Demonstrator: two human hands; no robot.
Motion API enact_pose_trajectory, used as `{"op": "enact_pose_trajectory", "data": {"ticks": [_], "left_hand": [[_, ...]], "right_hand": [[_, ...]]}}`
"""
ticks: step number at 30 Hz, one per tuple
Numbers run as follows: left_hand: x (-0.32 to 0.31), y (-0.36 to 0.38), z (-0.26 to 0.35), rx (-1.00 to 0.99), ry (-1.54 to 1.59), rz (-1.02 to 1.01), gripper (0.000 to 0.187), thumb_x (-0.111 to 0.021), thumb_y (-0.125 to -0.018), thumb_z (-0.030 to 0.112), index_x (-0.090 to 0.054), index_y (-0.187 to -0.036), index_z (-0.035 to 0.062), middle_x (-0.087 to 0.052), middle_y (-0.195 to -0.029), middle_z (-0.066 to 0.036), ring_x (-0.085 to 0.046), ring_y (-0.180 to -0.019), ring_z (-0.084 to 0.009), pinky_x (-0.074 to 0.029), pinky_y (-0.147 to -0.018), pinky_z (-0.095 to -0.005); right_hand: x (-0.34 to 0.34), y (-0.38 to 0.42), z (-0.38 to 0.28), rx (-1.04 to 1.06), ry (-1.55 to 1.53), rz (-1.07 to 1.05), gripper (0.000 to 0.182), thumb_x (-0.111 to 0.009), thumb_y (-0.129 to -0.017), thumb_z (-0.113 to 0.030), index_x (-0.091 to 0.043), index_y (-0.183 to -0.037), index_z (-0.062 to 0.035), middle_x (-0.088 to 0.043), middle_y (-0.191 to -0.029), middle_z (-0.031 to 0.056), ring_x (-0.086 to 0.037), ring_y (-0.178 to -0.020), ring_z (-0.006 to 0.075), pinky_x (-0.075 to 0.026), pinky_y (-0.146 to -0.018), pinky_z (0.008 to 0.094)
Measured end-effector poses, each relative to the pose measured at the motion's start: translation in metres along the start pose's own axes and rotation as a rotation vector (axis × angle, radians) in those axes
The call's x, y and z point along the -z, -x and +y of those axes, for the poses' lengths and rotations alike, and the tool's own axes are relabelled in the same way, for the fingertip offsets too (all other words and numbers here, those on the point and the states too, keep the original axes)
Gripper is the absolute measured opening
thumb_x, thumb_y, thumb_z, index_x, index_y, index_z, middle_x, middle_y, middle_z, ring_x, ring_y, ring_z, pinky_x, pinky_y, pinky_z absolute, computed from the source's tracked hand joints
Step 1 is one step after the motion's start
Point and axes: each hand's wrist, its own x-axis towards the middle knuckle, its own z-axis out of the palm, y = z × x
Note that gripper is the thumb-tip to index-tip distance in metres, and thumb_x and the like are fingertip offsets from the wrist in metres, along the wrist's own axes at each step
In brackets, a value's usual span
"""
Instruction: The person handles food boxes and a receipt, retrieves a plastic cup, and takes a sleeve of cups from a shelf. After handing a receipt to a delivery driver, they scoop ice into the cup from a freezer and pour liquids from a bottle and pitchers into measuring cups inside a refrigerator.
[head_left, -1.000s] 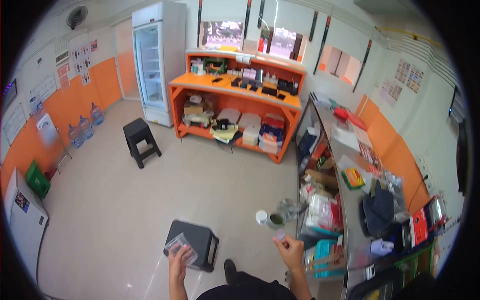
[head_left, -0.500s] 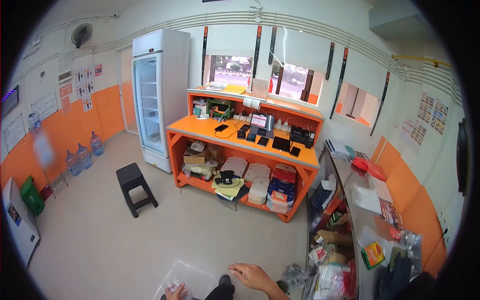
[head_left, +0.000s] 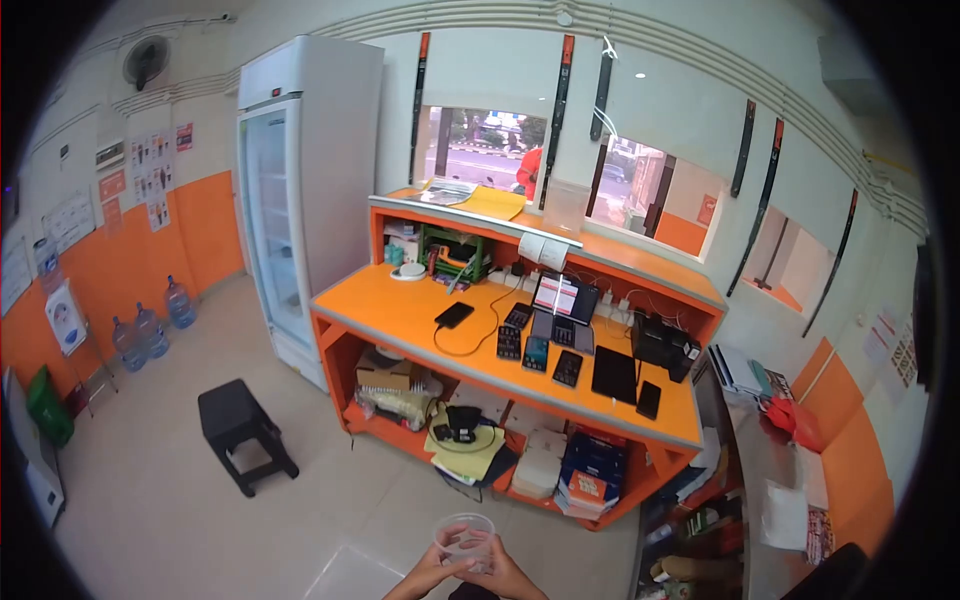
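A clear round plastic cup (head_left: 464, 528) is at the bottom centre of the head view, its open rim facing up towards me. My left hand (head_left: 431, 572) grips it from the left, and my right hand (head_left: 503, 573) wraps it from the right. Fingers of both hands show blurrily through the see-through wall. Nothing can be made out inside the cup. Ahead of my hands stands an orange counter (head_left: 400, 308) with several phones and card terminals on top.
A black stool (head_left: 237, 410) stands on the floor at left, near a tall glass-door fridge (head_left: 345, 180). The lower shelf holds stacked boxes (head_left: 590, 470) and a yellow cloth (head_left: 465, 452). A metal side table (head_left: 748, 470) runs along the right. A pale, shiny sheet (head_left: 350, 575) lies below.
The view has moved closer to the counter. My right hand, earlier apart with nothing visible in it, now joins my left on the clear cup. Both hands have come together at bottom centre.
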Motion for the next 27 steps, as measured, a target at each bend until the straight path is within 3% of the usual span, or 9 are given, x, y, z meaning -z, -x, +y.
{"op": "enact_pose_trajectory", "data": {"ticks": [2,3,4,6,10,16,20,25,27], "left_hand": [[0.026,-0.065,-0.009,-0.057,0.143,-0.184,0.084,-0.063,-0.08,0.05,-0.023,-0.14,0.0073,-0.032,-0.14,-0.013,-0.029,-0.13,-0.0282,-0.024,-0.106,-0.0457],[0.031,-0.104,-0.005,-0.021,0.248,-0.092,0.084,-0.053,-0.08,0.061,-0.026,-0.14,0.0081,-0.034,-0.14,-0.013,-0.032,-0.129,-0.0287,-0.022,-0.107,-0.0452],[0.045,-0.14,0.003,-0.008,0.245,-0.102,0.084,-0.053,-0.08,0.061,-0.026,-0.14,0.0081,-0.034,-0.14,-0.013,-0.032,-0.129,-0.0287,-0.022,-0.107,-0.0452],[0.075,-0.213,0.052,0.063,0.737,-0.075,0.078,-0.051,-0.082,0.059,-0.035,-0.136,0.0057,-0.041,-0.137,-0.014,-0.038,-0.126,-0.0295,-0.027,-0.105,-0.0437],[0.135,-0.369,0.149,-0.245,0.926,0.0,0.065,-0.042,-0.088,0.051,-0.038,-0.13,0.0026,-0.038,-0.137,-0.022,-0.043,-0.122,-0.0304,-0.033,-0.103,-0.0401],[0.209,-0.574,0.33,-0.475,1.039,-0.114,0.06,-0.055,-0.086,0.039,-0.034,-0.128,0.0013,-0.035,-0.138,-0.023,-0.037,-0.128,-0.0326,-0.034,-0.105,-0.0394],[0.24,-0.746,0.408,-0.473,1.031,-0.066,0.072,-0.051,-0.086,0.04,-0.022,-0.137,-0.0021,-0.035,-0.138,-0.022,-0.033,-0.131,-0.0297,-0.033,-0.106,-0.0374],[0.263,-1.003,0.429,-0.216,0.99,0.29,0.081,-0.049,-0.081,0.053,-0.026,-0.134,-0.0022,-0.04,-0.131,-0.022,-0.041,-0.124,-0.026,-0.033,-0.104,-0.034],[0.261,-1.08,0.428,-0.182,0.998,0.492,0.085,-0.04,-0.079,0.063,-0.025,-0.136,0.0009,-0.042,-0.131,-0.021,-0.042,-0.123,-0.0225,-0.033,-0.103,-0.0328]], "right_hand": [[0.037,-0.048,0.016,-0.027,-0.082,0.047,0.075,-0.074,-0.076,-0.007,-0.025,-0.132,-0.0036,-0.046,-0.123,0.0138,-0.053,-0.11,0.0219,-0.049,-0.086,0.0322],[0.058,-0.076,0.022,-0.026,-0.087,0.064,0.075,-0.074,-0.076,-0.007,-0.025,-0.132,-0.0036,-0.046,-0.123,0.0138,-0.053,-0.11,0.0219,-0.049,-0.086,0.0322],[0.08,-0.106,0.032,0.007,-0.139,0.112,0.075,-0.074,-0.074,-0.005,-0.025,-0.132,-0.0044,-0.045,-0.124,0.0134,-0.053,-0.11,0.0216,-0.049,-0.087,0.0326],[0.124,-0.159,0.042,0.026,-0.203,0.168,0.076,-0.075,-0.073,-0.003,-0.026,-0.131,-0.0052,-0.043,-0.125,0.0129,-0.052,-0.11,0.0213,-0.049,-0.088,0.033],[0.249,-0.295,0.033,0.254,-0.182,0.442,0.073,-0.074,-0.071,0.003,-0.028,-0.127,-0.0047,-0.043,-0.122,0.011,-0.05,-0.11,0.0203,-0.046,-0.091,0.0334],[0.35,-0.435,-0.044,0.514,0.036,0.779,0.073,-0.073,-0.067,0.007,-0.029,-0.125,-0.0052,-0.044,-0.118,0.0114,-0.052,-0.105,0.0192,-0.047,-0.086,0.0282],[0.357,-0.455,-0.07,0.382,-0.025,0.948,0.071,-0.071,-0.07,0.002,-0.03,-0.127,-0.0082,-0.047,-0.115,0.0103,-0.048,-0.109,0.0182,-0.042,-0.091,0.0298],[0.375,-0.448,-0.066,0.332,0.055,1.36,0.076,-0.069,-0.07,0.002,-0.026,-0.132,-0.0063,-0.044,-0.12,0.012,-0.05,-0.106,0.0198,-0.044,-0.087,0.0291],[0.38,-0.445,-0.069,0.252,0.024,1.552,0.076,-0.07,-0.07,0.002,-0.026,-0.133,-0.0059,-0.044,-0.121,0.0126,-0.049,-0.108,0.02,-0.043,-0.088,0.0292]]}}
